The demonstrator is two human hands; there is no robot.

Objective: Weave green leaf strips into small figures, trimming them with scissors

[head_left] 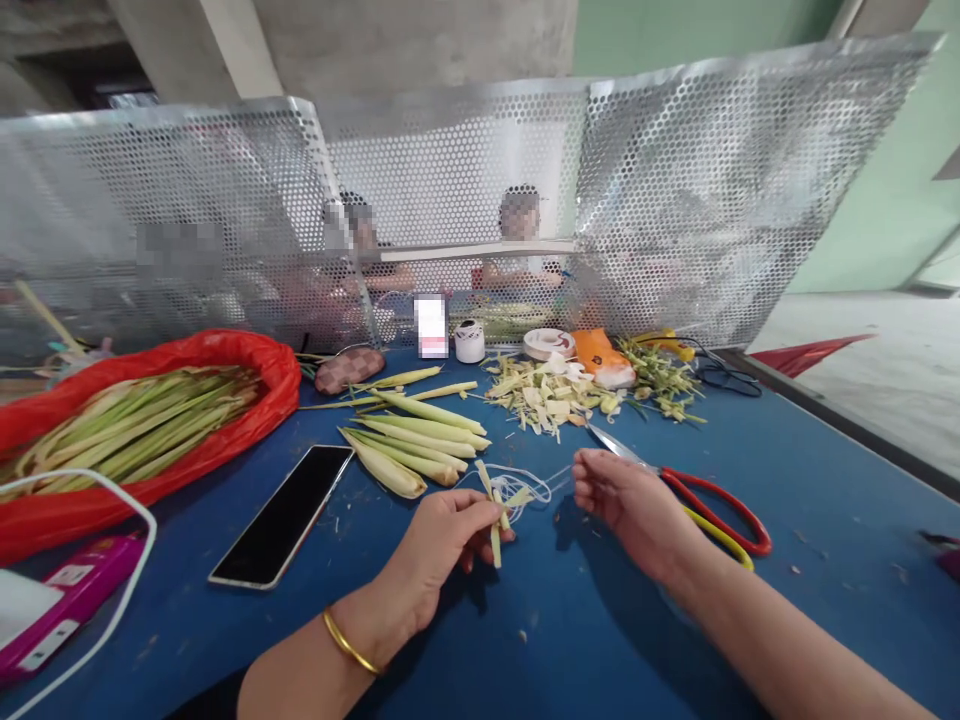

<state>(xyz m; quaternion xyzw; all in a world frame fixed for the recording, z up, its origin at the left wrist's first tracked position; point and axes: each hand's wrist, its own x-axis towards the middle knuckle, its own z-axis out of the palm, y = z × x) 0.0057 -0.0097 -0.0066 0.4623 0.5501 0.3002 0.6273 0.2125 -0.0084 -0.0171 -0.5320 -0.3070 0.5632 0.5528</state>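
Observation:
My left hand, with a gold bangle at the wrist, pinches a small cross of pale green leaf strips between thumb and fingers. White thread lies in loose loops just behind the strips and stretches toward the right. My right hand is closed, its curled fingertips at the end of that thread. Under and beyond this hand lie scissors with red and yellow handles, their blades pointing away to the left. Several pale green pointed shoots lie beyond my left hand.
A red bag of long green leaves stands left, near a phone and a magenta power strip. Cut scraps, a tape roll and an orange packet lie behind. A perforated metal screen borders the blue table; people sit beyond.

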